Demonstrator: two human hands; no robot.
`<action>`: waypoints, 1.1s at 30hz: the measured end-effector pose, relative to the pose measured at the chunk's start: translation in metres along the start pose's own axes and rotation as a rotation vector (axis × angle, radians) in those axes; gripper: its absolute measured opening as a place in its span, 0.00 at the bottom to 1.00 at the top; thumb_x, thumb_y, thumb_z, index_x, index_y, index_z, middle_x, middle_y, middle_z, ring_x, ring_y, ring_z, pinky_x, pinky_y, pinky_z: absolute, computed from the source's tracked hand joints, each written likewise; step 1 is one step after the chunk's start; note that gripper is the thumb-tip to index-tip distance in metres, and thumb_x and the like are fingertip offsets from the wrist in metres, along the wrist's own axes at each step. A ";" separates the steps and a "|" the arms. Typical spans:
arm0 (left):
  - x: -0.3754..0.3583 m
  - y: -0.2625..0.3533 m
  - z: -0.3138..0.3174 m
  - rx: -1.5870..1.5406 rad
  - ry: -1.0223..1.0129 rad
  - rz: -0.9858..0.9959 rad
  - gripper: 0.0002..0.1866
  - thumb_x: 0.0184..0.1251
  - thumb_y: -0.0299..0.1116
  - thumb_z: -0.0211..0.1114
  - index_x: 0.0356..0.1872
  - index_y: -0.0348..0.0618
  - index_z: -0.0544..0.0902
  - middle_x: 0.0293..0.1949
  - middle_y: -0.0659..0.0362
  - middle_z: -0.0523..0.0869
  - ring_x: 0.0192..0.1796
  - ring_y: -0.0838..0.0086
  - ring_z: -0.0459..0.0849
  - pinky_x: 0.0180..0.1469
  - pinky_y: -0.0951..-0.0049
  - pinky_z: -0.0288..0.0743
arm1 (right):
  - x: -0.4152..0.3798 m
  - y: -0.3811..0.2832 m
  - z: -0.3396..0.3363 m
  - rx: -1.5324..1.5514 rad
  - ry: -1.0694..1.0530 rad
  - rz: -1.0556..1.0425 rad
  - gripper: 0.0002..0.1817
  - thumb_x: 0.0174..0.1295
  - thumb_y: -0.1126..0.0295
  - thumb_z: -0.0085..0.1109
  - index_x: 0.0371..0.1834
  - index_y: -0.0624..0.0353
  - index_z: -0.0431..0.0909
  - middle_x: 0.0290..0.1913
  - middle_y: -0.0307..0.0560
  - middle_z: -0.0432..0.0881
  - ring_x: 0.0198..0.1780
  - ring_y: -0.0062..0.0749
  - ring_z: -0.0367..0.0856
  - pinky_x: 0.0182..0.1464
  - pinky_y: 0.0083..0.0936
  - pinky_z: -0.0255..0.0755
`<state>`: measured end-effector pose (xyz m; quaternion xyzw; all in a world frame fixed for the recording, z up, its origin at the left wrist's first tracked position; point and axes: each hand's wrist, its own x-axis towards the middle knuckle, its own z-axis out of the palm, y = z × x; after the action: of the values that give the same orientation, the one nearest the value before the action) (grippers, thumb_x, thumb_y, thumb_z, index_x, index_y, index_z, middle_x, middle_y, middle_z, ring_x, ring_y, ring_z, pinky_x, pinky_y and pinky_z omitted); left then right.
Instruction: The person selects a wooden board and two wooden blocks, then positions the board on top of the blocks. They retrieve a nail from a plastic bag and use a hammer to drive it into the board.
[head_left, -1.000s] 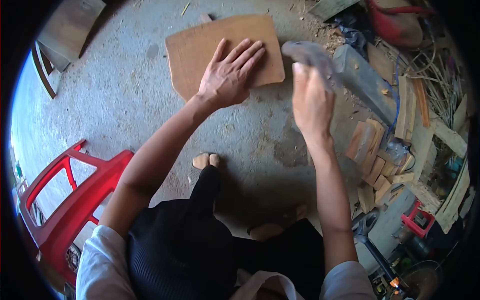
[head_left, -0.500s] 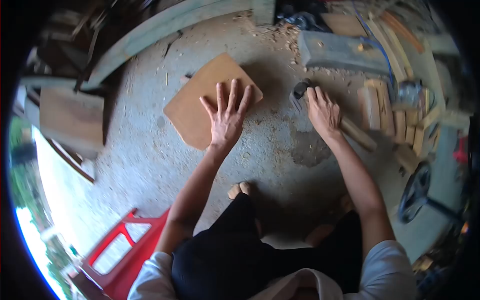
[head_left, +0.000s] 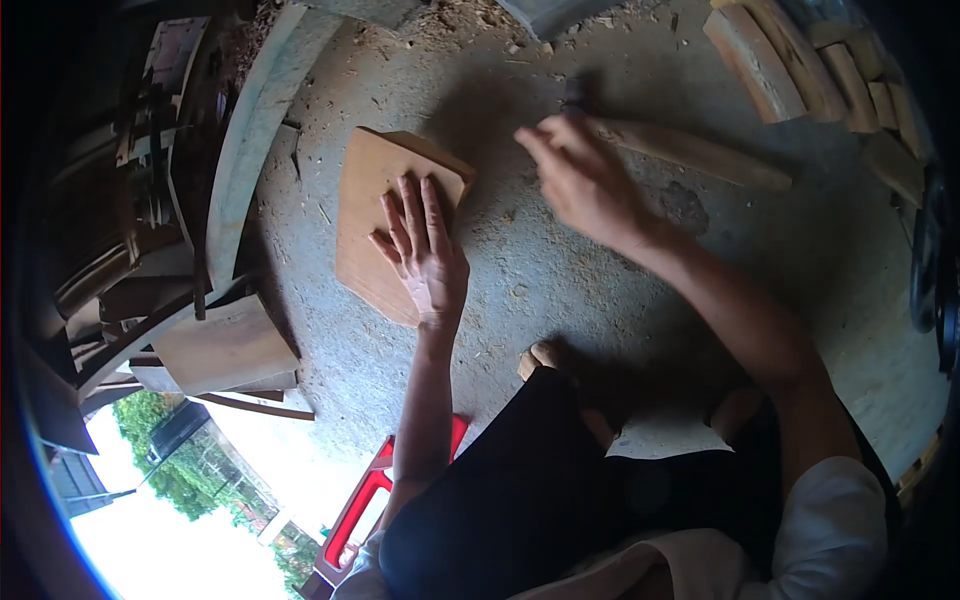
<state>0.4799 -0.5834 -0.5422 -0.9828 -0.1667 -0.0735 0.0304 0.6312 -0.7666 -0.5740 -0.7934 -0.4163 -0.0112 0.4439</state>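
My left hand [head_left: 425, 250] lies flat, fingers spread, on a tan wooden board [head_left: 370, 220] with angled corners. Under the board's far edge another wooden piece [head_left: 425, 150] shows. My right hand [head_left: 590, 185] is in the air to the right of the board, thumb and fingers drawn together. It is slightly blurred, and whatever its fingers may hold is hidden. Behind it on the concrete floor lies a hammer with a wooden handle [head_left: 700, 155]; its dark head [head_left: 577, 95] is partly in shadow.
Wooden blocks [head_left: 760, 65] are stacked at the upper right. A pale beam [head_left: 260, 130] and leaning boards [head_left: 225, 345] line the left side. A red plastic piece [head_left: 370, 500] stands near my left arm. My bare foot [head_left: 537, 358] rests on the floor.
My right hand has come off the hammer and moved toward the board. My left hand stays on the board. The view has turned, and the hammer appears to lie where it was.
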 end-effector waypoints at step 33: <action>0.108 -0.106 0.018 -0.666 -0.118 -0.694 0.28 0.81 0.53 0.50 0.37 0.34 0.84 0.30 0.64 0.79 0.34 0.80 0.71 0.39 0.73 0.68 | 0.003 -0.042 0.108 0.028 -0.056 0.350 0.36 0.54 0.60 0.68 0.69 0.51 0.72 0.65 0.40 0.77 0.63 0.35 0.73 0.55 0.43 0.62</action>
<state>0.5476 -0.4472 -0.5392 -0.8280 -0.4536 -0.0726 -0.3216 0.5670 -0.6768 -0.6093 -0.8476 -0.2843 0.0940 0.4381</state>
